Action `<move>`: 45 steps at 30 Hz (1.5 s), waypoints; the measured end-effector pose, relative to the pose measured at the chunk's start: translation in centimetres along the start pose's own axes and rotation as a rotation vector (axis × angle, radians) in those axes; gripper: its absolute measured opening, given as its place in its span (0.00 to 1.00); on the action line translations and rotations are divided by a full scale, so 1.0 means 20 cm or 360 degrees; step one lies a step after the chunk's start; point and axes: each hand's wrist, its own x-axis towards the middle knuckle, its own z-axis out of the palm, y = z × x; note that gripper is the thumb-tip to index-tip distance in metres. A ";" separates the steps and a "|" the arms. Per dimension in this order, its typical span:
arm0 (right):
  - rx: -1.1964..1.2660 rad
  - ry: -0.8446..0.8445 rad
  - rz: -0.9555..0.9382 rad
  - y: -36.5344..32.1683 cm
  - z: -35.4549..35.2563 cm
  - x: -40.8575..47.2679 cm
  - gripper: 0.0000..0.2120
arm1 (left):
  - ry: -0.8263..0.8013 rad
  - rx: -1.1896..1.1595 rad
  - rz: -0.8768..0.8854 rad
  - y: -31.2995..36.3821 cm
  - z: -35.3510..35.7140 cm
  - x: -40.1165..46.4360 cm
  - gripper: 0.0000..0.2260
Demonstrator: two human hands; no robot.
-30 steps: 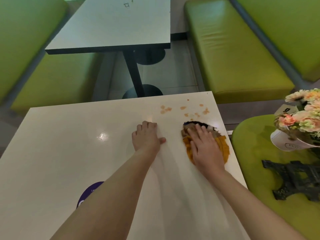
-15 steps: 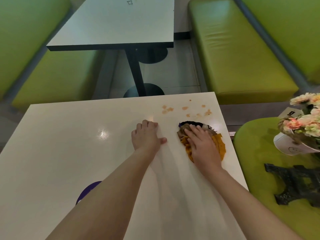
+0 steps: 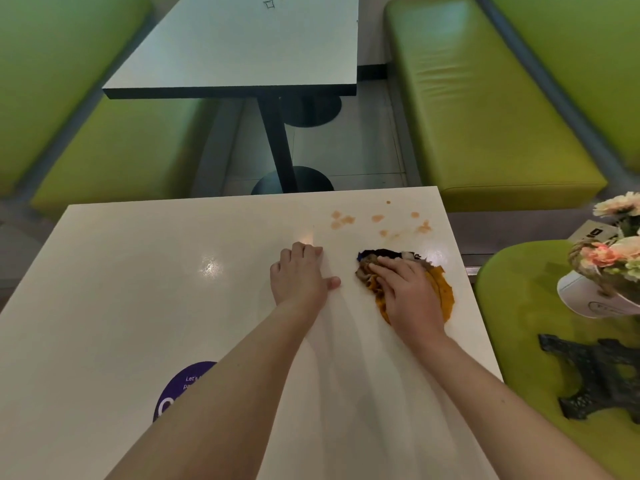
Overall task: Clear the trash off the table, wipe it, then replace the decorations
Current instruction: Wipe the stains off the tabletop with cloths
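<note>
Mid-wipe: we press our right hand (image 3: 407, 292), fingers flat, on the cloth (image 3: 441, 294) short of the orange stains (image 3: 381, 221), left hand (image 3: 299, 275) flat on the table (image 3: 121, 289), flowers (image 3: 609, 258) and tower (image 3: 602, 379) waiting on the seat (image 3: 519, 306).

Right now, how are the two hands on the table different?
The right hand presses flat on an orange and dark cloth, while the left hand rests on the bare table with nothing under it. The right hand sits nearer the orange stains and the table's right edge; the left hand is nearer the middle. The left hand's thumb sticks out sideways. Both lie palm down with straight fingers.
</note>
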 end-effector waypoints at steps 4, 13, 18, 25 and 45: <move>-0.0189 0.0100 0.0107 0.08 -0.01 0.25 0.12 | 0.0011 -0.0018 0.0008 0.00 -0.01 0.00 0.31; -0.0159 0.0101 0.0282 -0.07 0.00 0.20 0.12 | -0.0022 -0.0052 0.0014 0.00 -0.03 0.01 0.31; -0.0178 0.0108 0.0032 -0.04 -0.02 0.13 0.13 | -0.0004 -0.0048 0.0026 0.00 -0.02 0.00 0.31; -0.0094 -0.0052 0.0442 -0.02 0.00 0.39 0.13 | -0.0024 -0.0043 0.0025 0.00 -0.03 0.00 0.31; -0.0109 0.0058 0.0119 -0.04 -0.08 0.06 0.12 | 0.0003 -0.0068 0.0029 0.00 -0.02 -0.01 0.31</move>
